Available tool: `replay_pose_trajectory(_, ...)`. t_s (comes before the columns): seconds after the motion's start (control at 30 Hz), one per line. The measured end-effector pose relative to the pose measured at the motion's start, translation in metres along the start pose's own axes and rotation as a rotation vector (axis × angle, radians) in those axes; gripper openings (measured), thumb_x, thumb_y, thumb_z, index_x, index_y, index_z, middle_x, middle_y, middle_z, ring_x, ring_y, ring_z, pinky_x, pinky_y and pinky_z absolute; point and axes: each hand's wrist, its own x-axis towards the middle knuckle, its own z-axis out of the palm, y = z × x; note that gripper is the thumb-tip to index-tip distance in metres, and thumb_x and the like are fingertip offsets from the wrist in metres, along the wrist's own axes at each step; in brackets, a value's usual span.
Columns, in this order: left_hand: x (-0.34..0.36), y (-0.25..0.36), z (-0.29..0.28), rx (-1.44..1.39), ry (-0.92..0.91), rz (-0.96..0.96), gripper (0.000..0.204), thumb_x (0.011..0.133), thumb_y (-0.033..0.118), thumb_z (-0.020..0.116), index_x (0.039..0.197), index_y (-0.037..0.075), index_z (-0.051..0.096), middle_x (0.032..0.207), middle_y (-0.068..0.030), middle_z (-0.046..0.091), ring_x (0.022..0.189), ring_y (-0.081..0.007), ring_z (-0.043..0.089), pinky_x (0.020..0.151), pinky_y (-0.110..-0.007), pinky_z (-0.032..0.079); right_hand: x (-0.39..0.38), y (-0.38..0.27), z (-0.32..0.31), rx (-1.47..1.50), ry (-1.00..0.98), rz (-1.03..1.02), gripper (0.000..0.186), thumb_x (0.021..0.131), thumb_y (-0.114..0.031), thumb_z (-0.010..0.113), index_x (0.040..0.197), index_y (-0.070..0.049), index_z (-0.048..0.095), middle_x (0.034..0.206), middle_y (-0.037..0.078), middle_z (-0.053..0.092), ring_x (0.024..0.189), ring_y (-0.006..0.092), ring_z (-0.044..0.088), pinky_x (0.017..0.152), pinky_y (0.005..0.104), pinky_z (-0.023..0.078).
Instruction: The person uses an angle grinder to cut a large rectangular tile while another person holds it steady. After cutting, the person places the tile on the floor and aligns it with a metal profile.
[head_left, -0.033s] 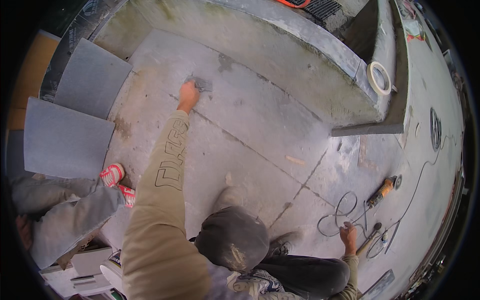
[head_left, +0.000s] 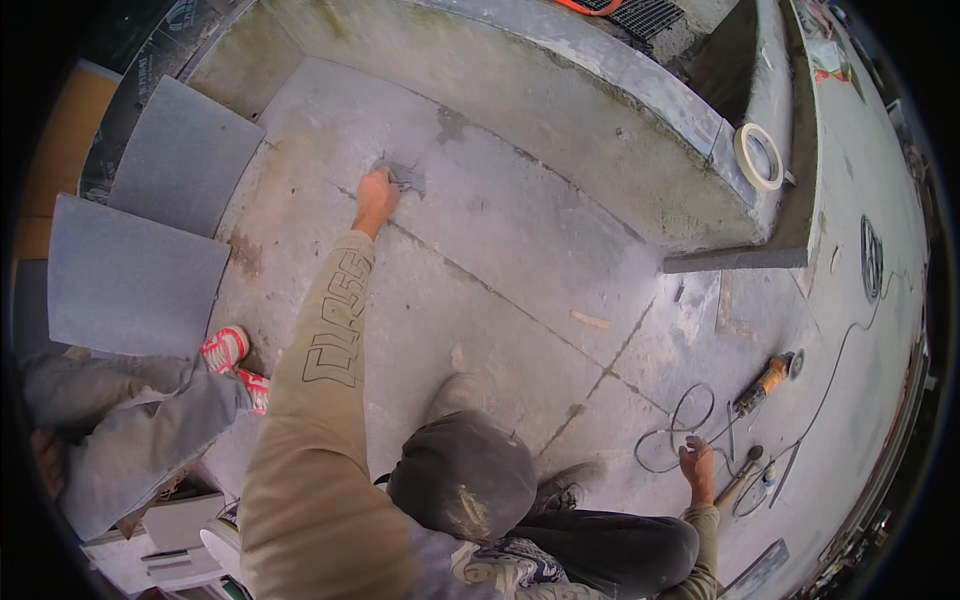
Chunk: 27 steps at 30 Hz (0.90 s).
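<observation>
My left hand (head_left: 376,198) is closed and pressed low to the grey tiled floor (head_left: 480,330), out at the end of my stretched arm. What its fingers hold, if anything, is hidden. Just beyond it lies a dark, damp-looking smear (head_left: 405,177) close to a joint line. Off to the right, my right hand (head_left: 698,466) hangs over the floor with its fingers loosely bent and apart, and nothing shows in it. Closest to that hand are a looped grey cable (head_left: 672,430) and a hammer-like tool with a wooden handle (head_left: 738,487).
An orange angle grinder (head_left: 765,385) lies at the right. A low concrete wall (head_left: 560,130) curves along the far side, with a roll of masking tape (head_left: 758,157) on its end. Grey tiles (head_left: 135,280) lean at the left, near another person's red shoes (head_left: 225,348).
My left hand and forearm have shifted very slightly nearer and left, showing more of the dark smear. The fingers of my right hand have loosened a little.
</observation>
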Motion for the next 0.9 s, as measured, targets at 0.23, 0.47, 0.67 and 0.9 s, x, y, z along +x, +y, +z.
replay_pose_trajectory(0.23,-0.403,-0.045,-0.05,0.099,-1.315,-0.152,0.034,0.09,0.028,0.072,0.119,0.01,0.073,0.1,-0.0175,0.079,0.091,-0.035,0.076,0.082,-0.048,0.061,0.114,-0.173,-0.036,0.068,-0.156,-0.348,0.034,0.093,-0.009,0.073,0.125,0.002,0.074,0.102,0.021,0.081,0.087,0.0329,0.081,0.079,0.0394,0.064)
replay_pose_trajectory(0.47,-0.509,-0.033,-0.072,-0.37,-1.101,-0.259,0.044,0.095,0.029,0.072,0.135,0.01,0.07,0.109,-0.0209,0.077,0.095,-0.0397,0.074,0.084,-0.047,0.06,0.175,-0.314,-0.045,0.156,-0.089,-0.707,0.034,0.095,-0.01,0.072,0.128,0.0,0.071,0.11,0.024,0.079,0.089,0.0357,0.08,0.081,0.0439,0.064)
replay_pose_trajectory(0.67,-0.285,0.162,-0.112,-0.257,-0.556,0.192,0.032,0.1,0.019,0.061,0.124,0.005,0.077,0.093,-0.0222,0.077,0.089,-0.0457,0.073,0.083,-0.05,0.058,0.17,-0.32,-0.061,0.014,-0.046,-0.74,0.034,0.097,-0.021,0.068,0.127,-0.006,0.072,0.11,0.022,0.076,0.098,0.0443,0.074,0.087,0.0518,0.06)
replay_pose_trajectory(0.9,-0.165,0.38,-0.219,-0.469,-0.388,0.754,0.039,0.103,0.011,0.062,0.14,0.004,0.069,0.114,-0.0189,0.078,0.099,-0.0309,0.075,0.09,-0.042,0.058,0.11,-0.224,-0.103,-0.009,-0.046,-0.483,0.038,0.096,-0.023,0.07,0.13,-0.007,0.073,0.106,0.02,0.08,0.1,0.0424,0.075,0.088,0.0521,0.06)
